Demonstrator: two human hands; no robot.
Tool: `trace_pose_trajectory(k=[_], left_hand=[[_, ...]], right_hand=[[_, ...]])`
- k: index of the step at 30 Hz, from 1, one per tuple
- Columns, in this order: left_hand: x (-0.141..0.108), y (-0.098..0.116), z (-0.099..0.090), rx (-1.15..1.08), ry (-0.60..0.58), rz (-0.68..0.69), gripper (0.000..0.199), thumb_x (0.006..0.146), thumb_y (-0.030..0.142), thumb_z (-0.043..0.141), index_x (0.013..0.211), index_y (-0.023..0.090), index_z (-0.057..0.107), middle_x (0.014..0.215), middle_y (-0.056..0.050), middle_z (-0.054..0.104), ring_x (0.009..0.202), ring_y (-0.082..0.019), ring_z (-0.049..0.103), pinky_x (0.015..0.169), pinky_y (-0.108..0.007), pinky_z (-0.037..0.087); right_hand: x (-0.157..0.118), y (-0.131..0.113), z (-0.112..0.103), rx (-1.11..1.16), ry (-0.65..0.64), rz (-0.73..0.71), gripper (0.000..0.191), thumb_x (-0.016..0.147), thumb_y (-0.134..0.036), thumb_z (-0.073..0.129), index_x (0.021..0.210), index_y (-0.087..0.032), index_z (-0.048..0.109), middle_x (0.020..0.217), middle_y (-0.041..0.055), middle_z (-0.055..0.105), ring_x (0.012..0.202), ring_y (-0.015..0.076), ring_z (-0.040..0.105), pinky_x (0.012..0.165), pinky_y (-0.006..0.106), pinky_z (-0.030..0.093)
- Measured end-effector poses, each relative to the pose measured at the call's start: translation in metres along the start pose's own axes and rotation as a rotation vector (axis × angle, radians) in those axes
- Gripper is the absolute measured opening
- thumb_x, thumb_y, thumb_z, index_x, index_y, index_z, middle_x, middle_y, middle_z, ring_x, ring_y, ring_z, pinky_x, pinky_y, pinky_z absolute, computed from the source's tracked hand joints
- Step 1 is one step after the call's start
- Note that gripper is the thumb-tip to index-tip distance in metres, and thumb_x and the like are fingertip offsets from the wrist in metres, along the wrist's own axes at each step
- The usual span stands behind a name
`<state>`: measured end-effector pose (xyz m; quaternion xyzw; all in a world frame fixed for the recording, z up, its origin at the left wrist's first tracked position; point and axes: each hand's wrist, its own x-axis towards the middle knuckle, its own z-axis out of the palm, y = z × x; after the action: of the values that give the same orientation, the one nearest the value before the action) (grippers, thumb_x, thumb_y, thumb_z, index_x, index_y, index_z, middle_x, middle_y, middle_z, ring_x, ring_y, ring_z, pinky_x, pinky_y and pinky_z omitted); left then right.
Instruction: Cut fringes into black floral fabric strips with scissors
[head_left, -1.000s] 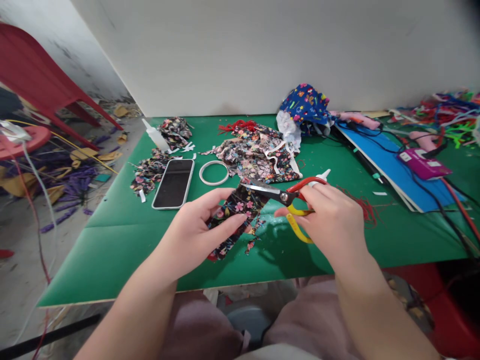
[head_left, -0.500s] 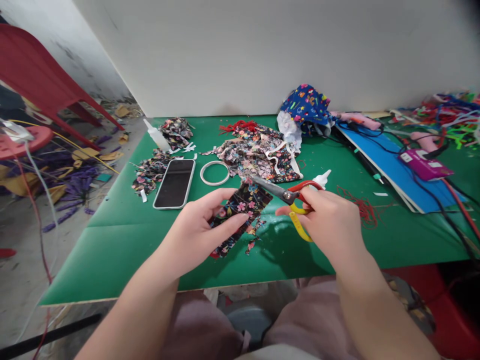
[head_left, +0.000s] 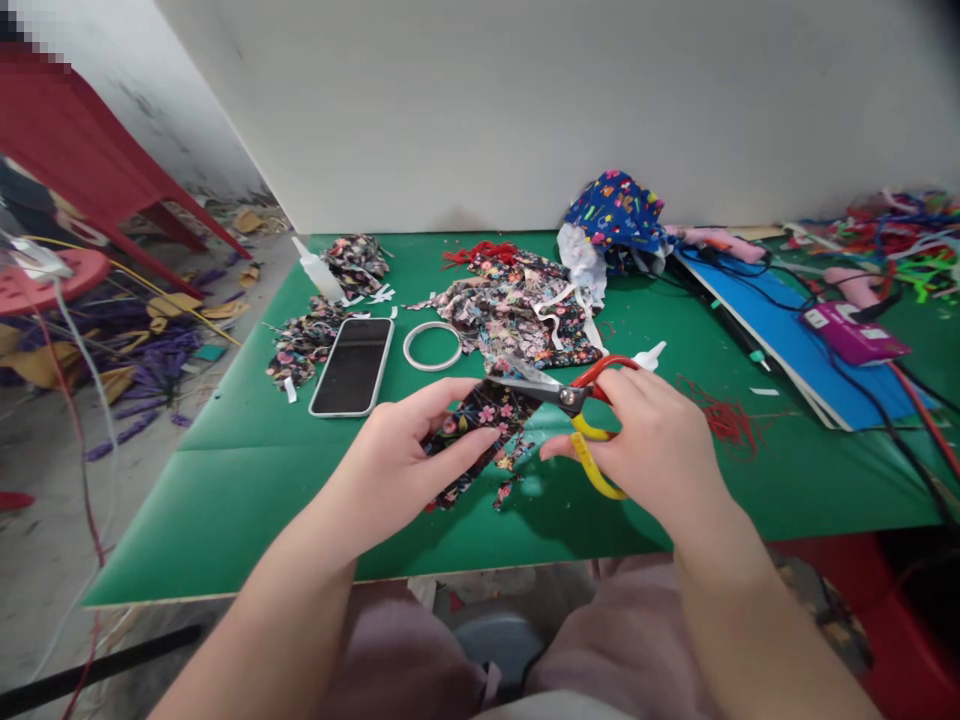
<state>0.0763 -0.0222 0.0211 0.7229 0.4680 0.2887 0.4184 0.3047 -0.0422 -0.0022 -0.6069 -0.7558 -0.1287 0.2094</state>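
A dark floral fabric piece (head_left: pixel 487 415) is pinched between the thumb and fingers of my left hand (head_left: pixel 405 465). My right hand (head_left: pixel 652 440) grips scissors (head_left: pixel 571 400) by their red and yellow handles. The scissor blades are parted and lie at the upper edge of the fabric piece, pointing left. Small floral scraps (head_left: pixel 506 490) are just below the blades. Behind my hands a heap of floral fabric (head_left: pixel 510 310) with a white strip lies on the green table (head_left: pixel 255 500).
Left of the heap are a white ring (head_left: pixel 433 346), a phone (head_left: pixel 352 367), a white bottle (head_left: pixel 319 272) and more floral scraps (head_left: pixel 304 340). At the right lie a blue folder (head_left: pixel 780 330), a purple box (head_left: pixel 855 332), cables and red threads (head_left: pixel 727 415). Blue patterned cloth (head_left: pixel 619 220) sits behind.
The scissors have moved slightly left onto the fabric piece's upper edge, and their blades have spread wider. My right hand has shifted a little left. My left hand keeps its hold.
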Motion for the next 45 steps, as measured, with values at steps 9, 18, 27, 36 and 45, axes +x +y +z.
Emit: trace_pose_trajectory(k=[9,18,27,36,45], left_hand=[[0.0013,-0.0008,0.0010,-0.066,-0.044,-0.040,0.032,0.081,0.038,0.063,0.109,0.026,0.060,0.083,0.003,0.071,0.067,-0.013,0.066,0.057,-0.019,0.052],[0.0013,-0.0004,0.0003,-0.057,-0.058,-0.077,0.036,0.080,0.041,0.062,0.109,0.022,0.059,0.082,-0.001,0.072,0.069,-0.018,0.067,0.061,-0.026,0.054],[0.0026,0.0000,0.0008,-0.061,-0.096,-0.060,0.029,0.081,0.040,0.062,0.104,0.023,0.061,0.081,0.001,0.072,0.071,-0.016,0.067,0.064,-0.023,0.053],[0.0042,0.0018,0.0009,-0.092,-0.109,-0.067,0.030,0.080,0.039,0.063,0.104,0.020,0.062,0.083,0.000,0.071,0.071,-0.016,0.066,0.060,-0.022,0.052],[0.0038,0.0008,0.0013,-0.104,-0.121,-0.084,0.029,0.080,0.040,0.062,0.103,0.022,0.062,0.083,0.000,0.071,0.071,-0.015,0.065,0.059,-0.020,0.051]], right_hand=[[0.0005,-0.0041,0.0004,-0.082,0.090,-0.025,0.042,0.075,-0.060,0.056,0.071,-0.018,0.058,0.063,0.0009,0.056,0.066,0.0178,0.057,0.059,0.029,0.035],[0.0008,-0.0056,0.0000,-0.125,0.091,-0.019,0.040,0.075,-0.058,0.057,0.071,-0.018,0.057,0.063,0.0014,0.056,0.067,0.0178,0.055,0.060,0.029,0.034],[0.0003,-0.0068,0.0026,-0.127,0.101,-0.015,0.038,0.075,-0.057,0.058,0.072,-0.019,0.058,0.063,0.0010,0.056,0.066,0.0180,0.055,0.061,0.028,0.035],[-0.0001,-0.0070,0.0033,-0.125,0.108,-0.010,0.037,0.075,-0.055,0.058,0.071,-0.019,0.059,0.062,0.0012,0.056,0.065,0.0179,0.054,0.061,0.029,0.034],[-0.0005,-0.0076,0.0048,-0.108,0.096,0.002,0.032,0.077,-0.050,0.057,0.074,-0.018,0.060,0.064,0.0026,0.057,0.068,0.0185,0.054,0.061,0.029,0.033]])
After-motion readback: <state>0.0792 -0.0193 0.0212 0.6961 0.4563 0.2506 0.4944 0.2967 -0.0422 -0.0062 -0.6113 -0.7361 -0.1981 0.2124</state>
